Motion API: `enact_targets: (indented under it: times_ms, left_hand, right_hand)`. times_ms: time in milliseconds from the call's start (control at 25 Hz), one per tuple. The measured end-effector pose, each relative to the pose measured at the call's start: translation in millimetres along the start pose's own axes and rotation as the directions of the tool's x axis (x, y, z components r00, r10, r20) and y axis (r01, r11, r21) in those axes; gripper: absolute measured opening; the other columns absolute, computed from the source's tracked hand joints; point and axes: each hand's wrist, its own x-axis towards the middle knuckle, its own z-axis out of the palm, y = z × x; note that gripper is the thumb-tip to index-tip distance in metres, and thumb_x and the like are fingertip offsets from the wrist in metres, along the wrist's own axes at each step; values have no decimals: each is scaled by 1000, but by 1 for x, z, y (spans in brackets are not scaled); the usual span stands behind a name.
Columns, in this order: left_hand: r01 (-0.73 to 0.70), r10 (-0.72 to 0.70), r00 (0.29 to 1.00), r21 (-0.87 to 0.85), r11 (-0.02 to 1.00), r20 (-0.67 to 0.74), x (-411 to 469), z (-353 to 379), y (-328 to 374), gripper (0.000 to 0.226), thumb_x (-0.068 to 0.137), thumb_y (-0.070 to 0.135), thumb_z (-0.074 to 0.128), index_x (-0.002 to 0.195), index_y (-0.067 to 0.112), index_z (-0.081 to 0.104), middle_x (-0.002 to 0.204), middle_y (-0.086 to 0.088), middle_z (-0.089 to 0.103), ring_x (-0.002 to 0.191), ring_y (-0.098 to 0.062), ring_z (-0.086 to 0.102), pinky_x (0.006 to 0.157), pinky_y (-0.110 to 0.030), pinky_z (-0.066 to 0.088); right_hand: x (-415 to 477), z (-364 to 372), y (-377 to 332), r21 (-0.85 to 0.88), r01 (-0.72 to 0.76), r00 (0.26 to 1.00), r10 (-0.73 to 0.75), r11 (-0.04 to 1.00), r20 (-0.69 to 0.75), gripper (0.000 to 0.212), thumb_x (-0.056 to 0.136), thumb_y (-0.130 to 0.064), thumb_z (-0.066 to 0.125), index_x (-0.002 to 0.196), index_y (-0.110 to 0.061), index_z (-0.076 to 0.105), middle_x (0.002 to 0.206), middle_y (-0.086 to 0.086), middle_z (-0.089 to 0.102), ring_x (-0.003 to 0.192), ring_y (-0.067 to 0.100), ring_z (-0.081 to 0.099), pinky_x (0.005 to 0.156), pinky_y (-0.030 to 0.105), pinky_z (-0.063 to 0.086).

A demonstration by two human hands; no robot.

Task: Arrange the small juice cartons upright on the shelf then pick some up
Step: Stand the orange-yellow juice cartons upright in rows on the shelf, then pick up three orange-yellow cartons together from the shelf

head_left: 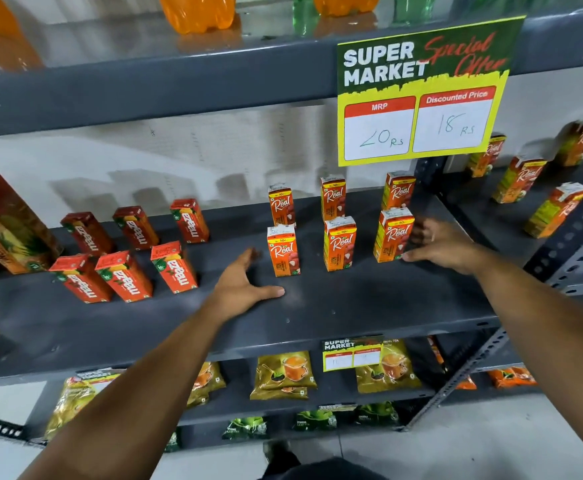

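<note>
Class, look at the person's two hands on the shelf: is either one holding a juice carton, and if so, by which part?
Neither. The left hand lies open on the shelf; the right hand is open beside the front-right Real carton, at most touching its side, with no grip closed.

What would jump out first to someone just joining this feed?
The yellow and green price sign hanging from the upper shelf edge, reading 20 and 18 Rs. Below it, six orange juice cartons stand upright in two rows on the grey shelf. The left hand and right hand flank the front row, the right one against the end carton.
</note>
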Motion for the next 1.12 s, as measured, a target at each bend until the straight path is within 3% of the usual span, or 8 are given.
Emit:
enact_targets:
  times_ms: [80, 200, 320, 440, 560, 760, 1000, 1120]
  left_hand:
    - [-26, 26, 999, 11, 1000, 47, 19, 2, 3, 114, 49, 39, 93, 145, 16, 35, 143, 3, 48, 132, -15, 44, 110, -34, 34]
    - [-28, 21, 996, 74, 997, 88, 40, 9, 12, 71, 53, 32, 93, 115, 28, 58, 114, 6, 67, 107, -14, 62, 99, -40, 47]
    - [-41, 41, 999, 55, 998, 9, 45, 28, 22, 50, 58, 29, 91, 100, 29, 63, 97, 5, 71, 91, -12, 67, 85, -31, 51]
    - [-114, 116, 993, 99, 989, -13, 45, 48, 29, 58, 53, 47, 88, 103, 26, 68, 102, 4, 73, 92, -12, 67, 96, -39, 48]
    - [-177, 177, 984, 111, 978, 16, 48, 64, 32, 79, 45, 67, 79, 112, 29, 65, 110, 7, 71, 101, -12, 65, 102, -49, 44]
    - [-144, 149, 983, -55, 988, 107, 49, 60, 43, 62, 56, 24, 93, 108, 32, 60, 107, 12, 66, 95, -2, 63, 85, -19, 49]
    - [-74, 81, 995, -133, 988, 55, 55, 57, 40, 63, 57, 16, 92, 114, 20, 64, 100, 12, 67, 93, -5, 65, 82, -19, 49]
    - [-79, 86, 996, -167, 983, 37, 56, 67, 37, 68, 51, 19, 94, 113, 19, 66, 104, 8, 71, 95, -6, 67, 88, -30, 53]
  right_hand:
    - [5, -1, -1, -83, -7, 1000, 7, 997, 2, 64, 71, 6, 80, 126, -14, 56, 117, 1, 67, 114, 22, 60, 104, 40, 44]
    - [12, 1, -5, -215, -6, 999, 16, 977, 46, 47, 72, -2, 82, 107, -26, 60, 99, -9, 68, 102, 17, 64, 97, 35, 45]
    - [22, 7, -8, -327, -13, 997, 38, 945, 70, 49, 71, -9, 85, 112, -24, 62, 99, -5, 69, 94, 13, 63, 97, 34, 46]
    - [28, 24, -11, -478, 48, 994, 5, 877, 110, 55, 72, -22, 86, 121, -22, 61, 109, -3, 66, 97, 13, 60, 91, 29, 44]
    - [34, 38, -15, -516, 97, 986, -12, 851, 165, 65, 72, -27, 85, 130, -20, 57, 122, -1, 64, 110, 18, 59, 98, 35, 46]
    - [38, 39, -21, -485, 77, 984, 11, 871, 176, 62, 71, -21, 85, 127, -22, 57, 115, -2, 65, 107, 18, 61, 99, 36, 47]
    - [51, 45, -31, -437, 86, 981, 1, 895, 196, 65, 69, -16, 86, 128, -21, 59, 121, -1, 65, 112, 19, 60, 101, 37, 46]
    - [50, 50, -29, -389, 63, 985, 7, 919, 175, 72, 62, -13, 91, 127, -21, 60, 118, -1, 67, 112, 19, 62, 102, 39, 47]
